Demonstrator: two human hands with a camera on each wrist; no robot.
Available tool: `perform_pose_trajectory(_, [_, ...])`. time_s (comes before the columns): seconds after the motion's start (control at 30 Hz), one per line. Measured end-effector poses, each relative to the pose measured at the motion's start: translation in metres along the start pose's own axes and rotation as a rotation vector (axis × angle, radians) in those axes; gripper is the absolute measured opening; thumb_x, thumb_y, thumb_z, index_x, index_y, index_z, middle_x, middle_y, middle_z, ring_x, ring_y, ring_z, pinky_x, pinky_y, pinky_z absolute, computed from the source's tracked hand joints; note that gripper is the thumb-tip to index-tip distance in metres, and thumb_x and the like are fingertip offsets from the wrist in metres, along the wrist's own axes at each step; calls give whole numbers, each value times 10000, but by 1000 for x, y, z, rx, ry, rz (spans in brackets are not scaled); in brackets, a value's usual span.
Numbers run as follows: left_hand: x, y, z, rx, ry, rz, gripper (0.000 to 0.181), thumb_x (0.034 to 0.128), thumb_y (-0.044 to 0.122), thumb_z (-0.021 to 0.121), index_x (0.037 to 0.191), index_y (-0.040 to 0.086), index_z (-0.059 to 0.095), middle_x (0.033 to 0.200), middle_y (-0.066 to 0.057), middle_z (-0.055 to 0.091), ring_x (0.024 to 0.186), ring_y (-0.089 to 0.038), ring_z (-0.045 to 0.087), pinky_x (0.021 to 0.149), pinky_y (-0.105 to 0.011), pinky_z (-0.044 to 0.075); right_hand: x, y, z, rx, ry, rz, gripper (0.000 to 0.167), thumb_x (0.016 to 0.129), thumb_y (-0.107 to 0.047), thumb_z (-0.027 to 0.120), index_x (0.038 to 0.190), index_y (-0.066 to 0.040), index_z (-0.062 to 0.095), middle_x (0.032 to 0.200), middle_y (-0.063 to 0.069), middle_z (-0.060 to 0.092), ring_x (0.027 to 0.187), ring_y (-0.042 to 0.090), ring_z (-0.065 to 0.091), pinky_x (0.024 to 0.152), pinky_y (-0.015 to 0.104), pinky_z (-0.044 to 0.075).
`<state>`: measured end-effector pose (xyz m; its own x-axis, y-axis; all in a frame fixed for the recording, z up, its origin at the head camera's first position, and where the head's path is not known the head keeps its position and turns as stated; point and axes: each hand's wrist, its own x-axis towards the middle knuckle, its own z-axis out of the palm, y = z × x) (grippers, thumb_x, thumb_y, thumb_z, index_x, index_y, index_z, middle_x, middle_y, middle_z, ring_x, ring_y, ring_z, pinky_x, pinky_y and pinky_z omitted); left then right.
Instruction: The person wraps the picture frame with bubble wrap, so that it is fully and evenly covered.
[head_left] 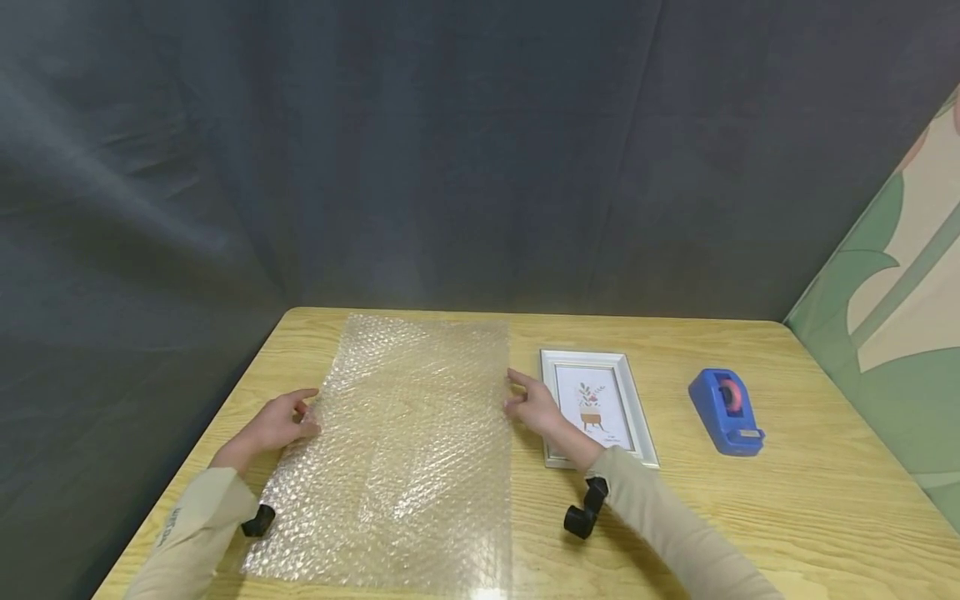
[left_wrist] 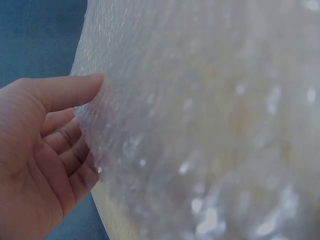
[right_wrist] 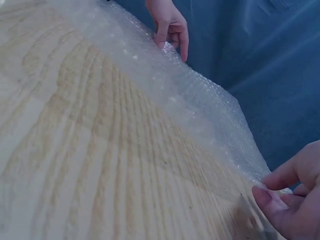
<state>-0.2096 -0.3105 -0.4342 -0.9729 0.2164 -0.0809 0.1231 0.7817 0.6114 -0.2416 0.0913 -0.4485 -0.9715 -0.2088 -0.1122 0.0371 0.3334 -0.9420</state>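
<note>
A clear sheet of bubble wrap (head_left: pixel 405 450) lies spread over the left half of the wooden table. At its left edge my left hand (head_left: pixel 272 423) pinches the sheet; in the left wrist view the thumb is on top and the curled fingers are underneath. My right hand (head_left: pixel 536 406) holds the opposite edge between thumb and index finger (right_wrist: pixel 267 197). Just right of that hand lies a white picture frame (head_left: pixel 637 404) with a potted-plant print, partly covered by my right forearm.
A blue tape dispenser (head_left: pixel 712 412) with a pink roll stands further right on the table (head_left: pixel 810 475). A dark curtain (head_left: pixel 465 167) hangs behind and to the left. Leaf-patterned fabric (head_left: pixel 900 333) borders the right side.
</note>
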Motion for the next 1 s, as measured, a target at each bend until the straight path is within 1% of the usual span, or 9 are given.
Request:
perform_pose_trajectory(0.13, [1, -2, 1, -2, 9, -23, 617, 782, 45, 640, 1290, -155, 352, 858, -111, 520, 579, -139, 434, 496, -265, 400, 1, 0, 2, -23, 4, 1, 687, 768, 111, 572, 1392, 3, 304, 1380, 181, 385, 807, 166, 591, 571, 214, 472])
perform_pose_trajectory(0.23, [0, -3, 1, -11, 8, -21, 617, 782, 43, 641, 1290, -155, 353, 849, -106, 523, 635, -164, 460, 520, -279, 419, 2, 0, 2, -56, 4, 0, 699, 753, 121, 578, 1388, 13, 306, 1356, 177, 414, 772, 169, 583, 544, 202, 463])
perform_pose_trajectory(0.33, [0, -3, 1, -17, 12, -18, 613, 781, 39, 639, 1290, -154, 356, 839, -98, 520, 632, -155, 456, 508, -264, 414, 2, 0, 1, -83, -2, -2, 706, 744, 124, 585, 1384, 24, 305, 1346, 179, 424, 755, 175, 576, 529, 196, 457])
perform_pose_trajectory(0.4, [1, -3, 1, -24, 14, -17, 615, 780, 37, 639, 1291, -154, 354, 835, -95, 518, 612, -148, 447, 495, -253, 407, 3, 0, 0, -86, -4, 0, 712, 740, 124, 591, 1385, 20, 306, 1369, 176, 404, 759, 176, 579, 528, 188, 459])
perform_pose_trajectory(0.6, [5, -2, 3, -44, 7, -4, 619, 790, 40, 632, 1306, -143, 343, 827, -86, 505, 604, -135, 445, 480, -235, 400, 2, 3, -4, -69, 6, -7, 708, 733, 146, 584, 1377, 35, 312, 1372, 204, 391, 757, 175, 582, 533, 187, 466])
perform_pose_trajectory(0.7, [7, 1, 2, -45, 12, 7, 616, 799, 36, 628, 1318, -128, 340, 832, -92, 507, 628, -149, 461, 491, -247, 406, -2, 2, -6, -68, 13, -31, 695, 740, 136, 588, 1372, 42, 315, 1361, 219, 397, 769, 190, 587, 522, 186, 466])
perform_pose_trajectory(0.87, [10, 4, 0, -15, 64, 17, 573, 821, 32, 601, 1332, -78, 365, 883, -111, 529, 667, -168, 489, 524, -271, 433, -15, -1, -5, -50, 37, -94, 671, 763, 128, 576, 1373, 41, 311, 1343, 212, 421, 826, 206, 605, 481, 162, 441])
perform_pose_trajectory(0.9, [10, 5, 0, -6, 71, 18, 566, 826, 32, 594, 1334, -71, 367, 894, -115, 532, 671, -167, 495, 527, -272, 439, -18, -1, -4, -44, 46, -112, 661, 766, 134, 568, 1369, 56, 308, 1336, 224, 422, 847, 226, 608, 488, 161, 446])
perform_pose_trajectory(1.0, [14, 9, -1, 2, 82, 20, 561, 838, 35, 583, 1348, -45, 363, 913, -124, 534, 658, -169, 497, 522, -276, 438, -26, -2, -3, 26, 79, -102, 654, 772, 145, 549, 1371, 62, 298, 1337, 222, 417, 920, 281, 594, 524, 160, 456])
